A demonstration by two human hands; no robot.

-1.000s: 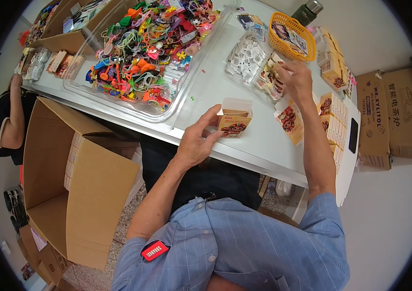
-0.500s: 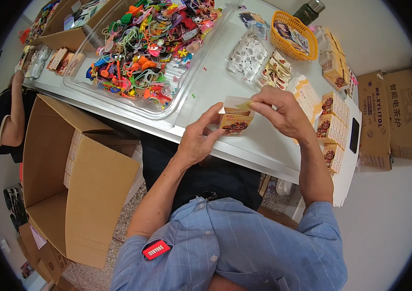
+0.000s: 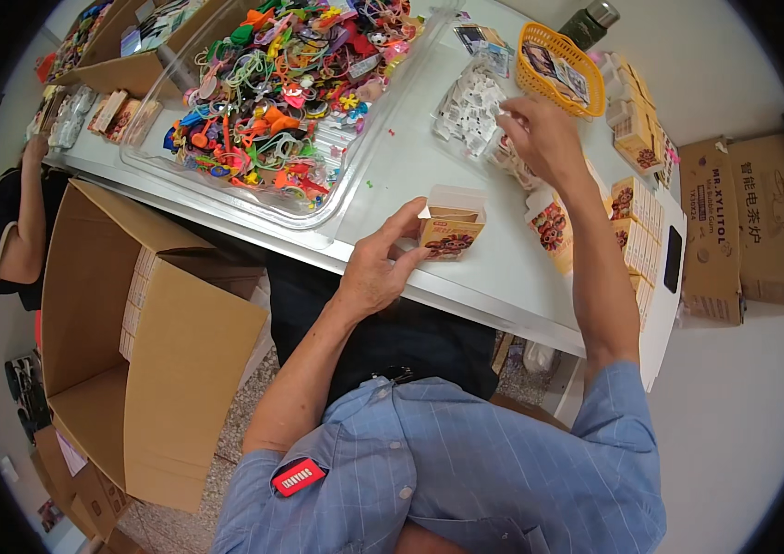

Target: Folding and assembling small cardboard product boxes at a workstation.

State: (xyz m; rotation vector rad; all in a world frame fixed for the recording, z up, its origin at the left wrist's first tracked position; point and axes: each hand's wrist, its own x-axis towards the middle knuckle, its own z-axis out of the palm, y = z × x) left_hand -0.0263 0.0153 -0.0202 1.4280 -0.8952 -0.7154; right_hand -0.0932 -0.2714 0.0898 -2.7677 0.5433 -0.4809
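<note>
My left hand (image 3: 379, 268) grips a small yellow-orange carton (image 3: 452, 238) with a printed picture on its front, upright at the table's front edge. The carton's top is open, its pale flap raised at the back. My right hand (image 3: 544, 138) is over the right edge of a clear tray of small white packets (image 3: 468, 106). Its fingers are bent, with thumb and forefinger apart, and nothing shows between them. Below that hand, a heap of red-and-cream printed pieces (image 3: 509, 162) is partly hidden. Flat printed carton blanks (image 3: 554, 226) lie beside my right forearm.
A big clear bin (image 3: 337, 208) of colourful trinkets fills the table's left. Filled-out cartons (image 3: 637, 222) stand in rows at right, near a black phone (image 3: 675, 258). A yellow basket (image 3: 526, 69) and a dark green flask (image 3: 586, 26) stand behind. An open cardboard box (image 3: 184, 369) is at left, near another person's arm (image 3: 27, 217).
My right hand has left the carton's opening, where it held a thin yellowish piece, and moved up and back to the white packets. The piece no longer shows. My left hand stays put.
</note>
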